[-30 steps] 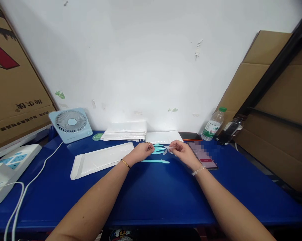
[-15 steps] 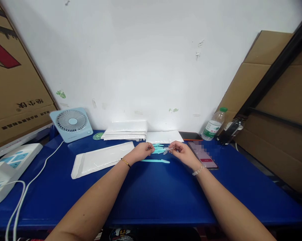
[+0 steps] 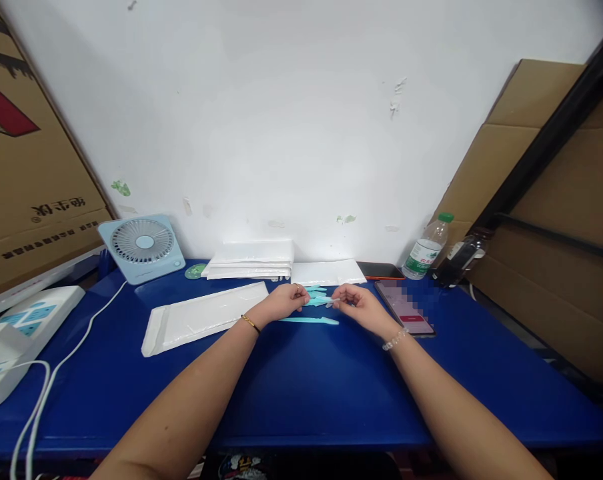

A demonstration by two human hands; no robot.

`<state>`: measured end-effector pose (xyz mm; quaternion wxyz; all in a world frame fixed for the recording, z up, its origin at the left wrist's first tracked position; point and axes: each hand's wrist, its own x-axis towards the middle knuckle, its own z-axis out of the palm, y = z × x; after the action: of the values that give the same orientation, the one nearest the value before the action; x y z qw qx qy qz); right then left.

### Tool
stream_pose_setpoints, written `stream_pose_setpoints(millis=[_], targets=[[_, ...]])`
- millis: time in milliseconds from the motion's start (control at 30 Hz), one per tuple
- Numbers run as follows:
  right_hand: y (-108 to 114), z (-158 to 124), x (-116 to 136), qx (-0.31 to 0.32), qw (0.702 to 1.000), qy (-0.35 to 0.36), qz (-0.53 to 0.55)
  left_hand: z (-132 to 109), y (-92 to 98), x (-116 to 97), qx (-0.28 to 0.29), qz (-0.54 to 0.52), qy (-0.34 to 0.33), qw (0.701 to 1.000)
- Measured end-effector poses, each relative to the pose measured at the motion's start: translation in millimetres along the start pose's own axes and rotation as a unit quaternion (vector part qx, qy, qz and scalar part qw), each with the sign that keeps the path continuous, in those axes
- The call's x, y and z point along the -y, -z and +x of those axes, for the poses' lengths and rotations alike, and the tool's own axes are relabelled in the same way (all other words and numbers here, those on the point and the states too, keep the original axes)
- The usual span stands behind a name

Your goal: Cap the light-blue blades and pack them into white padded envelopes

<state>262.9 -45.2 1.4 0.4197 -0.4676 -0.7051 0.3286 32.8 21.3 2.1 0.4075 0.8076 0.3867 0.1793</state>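
two hands: left hand point(image 3: 283, 301) and right hand point(image 3: 359, 307) face each other above the blue desk point(image 3: 326, 387), fingertips of each closed in a pinch.
left grip: teal tool point(image 3: 320, 300), held near its left end.
right grip: translucent piece point(image 3: 333, 300), at the tool's right end; whether it is seated on the tip cannot be told.
tool axis: lengthwise left to right, roughly level, free end toward the right hand.
tool position: between the hands, in front of the loose teal tools point(image 3: 316, 289).
near teal tool point(image 3: 321, 321): flat on the desk, parallel to the front edge, left end beneath the left hand.
obstructions: fingers cover both ends of the held tool; the left hand overlaps the right end of the padded envelope point(image 3: 206, 319).
rear: envelope stack point(image 3: 251, 260) and white envelope point(image 3: 326, 273), against the wall.
right side: phone point(image 3: 406, 310), just beside the right hand; bottle point(image 3: 424, 253), farther back.
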Motion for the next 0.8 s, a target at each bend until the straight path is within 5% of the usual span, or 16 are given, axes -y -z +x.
stream_pose_setpoints(millis=[167, 267, 367, 500, 700, 800], targets=[[2, -2, 1, 0.071, 0.997, -0.012, -0.019, -5, -1.6, -4, 0.046, -0.002, -0.018, 0.999], [7, 0, -4, 0.034, 0.994, 0.009, -0.105, -9, -2.1, -8, 0.055, 0.046, -0.033, 0.997], [11, 3, -14, -0.021, 0.976, 0.033, -0.215, -10, -3.1, -9, 0.005, 0.113, -0.037, 0.993], [6, 9, -21, 0.015, 0.948, 0.072, -0.311, -6, -3.2, -5, -0.081, 0.259, -0.07, 0.96], [-7, 13, -10, 0.057, 0.883, 0.066, -0.461, -2, -2.2, -3, -0.071, 0.337, -0.087, 0.935], [-8, 11, -10, 0.039, 0.892, 0.038, -0.449, -2, -2.7, -6, -0.081, 0.343, -0.091, 0.932]])
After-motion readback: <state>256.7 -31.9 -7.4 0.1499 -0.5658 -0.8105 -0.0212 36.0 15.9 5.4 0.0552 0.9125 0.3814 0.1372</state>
